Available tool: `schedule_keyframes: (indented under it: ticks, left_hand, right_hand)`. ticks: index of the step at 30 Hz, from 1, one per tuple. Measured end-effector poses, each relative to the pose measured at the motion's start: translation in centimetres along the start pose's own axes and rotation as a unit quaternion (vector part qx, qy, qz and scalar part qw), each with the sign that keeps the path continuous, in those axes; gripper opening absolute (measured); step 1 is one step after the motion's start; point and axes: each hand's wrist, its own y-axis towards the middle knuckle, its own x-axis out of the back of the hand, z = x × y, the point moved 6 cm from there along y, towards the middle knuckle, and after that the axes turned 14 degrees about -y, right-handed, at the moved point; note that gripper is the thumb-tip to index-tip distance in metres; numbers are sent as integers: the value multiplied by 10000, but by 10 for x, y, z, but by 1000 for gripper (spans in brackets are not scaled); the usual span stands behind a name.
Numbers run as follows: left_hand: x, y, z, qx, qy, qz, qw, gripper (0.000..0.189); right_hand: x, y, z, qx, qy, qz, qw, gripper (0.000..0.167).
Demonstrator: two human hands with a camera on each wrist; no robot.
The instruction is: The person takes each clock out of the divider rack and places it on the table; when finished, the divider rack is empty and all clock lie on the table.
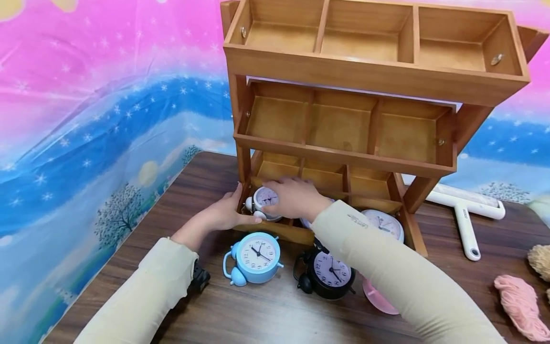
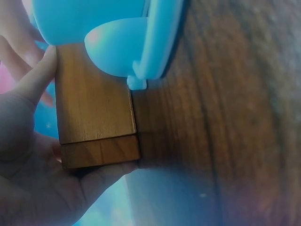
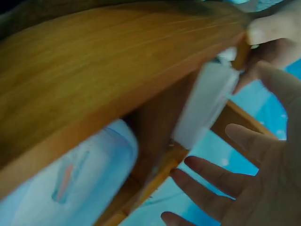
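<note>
My left hand (image 1: 223,210) grips the left end of the wooden rack's (image 1: 275,229) lowest tray; in the left wrist view, its thumb and a finger bracket the tray's corner. A white twin-bell alarm clock (image 1: 265,197) lies in the left compartment there, bells toward the left hand. Over this clock reaches my right hand (image 1: 296,196), covering part of it. In the right wrist view the right hand (image 3: 235,183) has spread fingers beside the white clock (image 3: 207,103). A light blue alarm clock (image 1: 258,255) sits on the table just in front, close below the left hand.
A black alarm clock (image 1: 331,272) and a partly hidden pink one (image 1: 380,297) sit before the rack. Another white clock (image 1: 384,224) occupies the lowest tray's right compartment. At right are a white T-shaped tool (image 1: 466,224) and pink yarn (image 1: 520,306). Two upper trays (image 1: 365,71) overhang the hands.
</note>
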Motion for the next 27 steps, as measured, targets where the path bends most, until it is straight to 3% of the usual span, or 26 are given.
schedule_keyframes:
  ticks: [4,8,18,27]
  left_hand:
    - [-1,1,-1,16,20,57,10000,113]
    - [-2,2,-3,40,5,82,10000,113]
    - [-4,2,-2,120,-22,60,9999,114]
    - [2,0,1,150,133,-24,9998,114]
  right_hand:
    - [-9,12,0,-172,68,164,9997,77]
    - [-12,20,1,-357,159,80,9992,79]
    - [-9,24,6,-271,-571,-294,9976,71]
    - [24,4,7,-60,-720,-1362,9880,67]
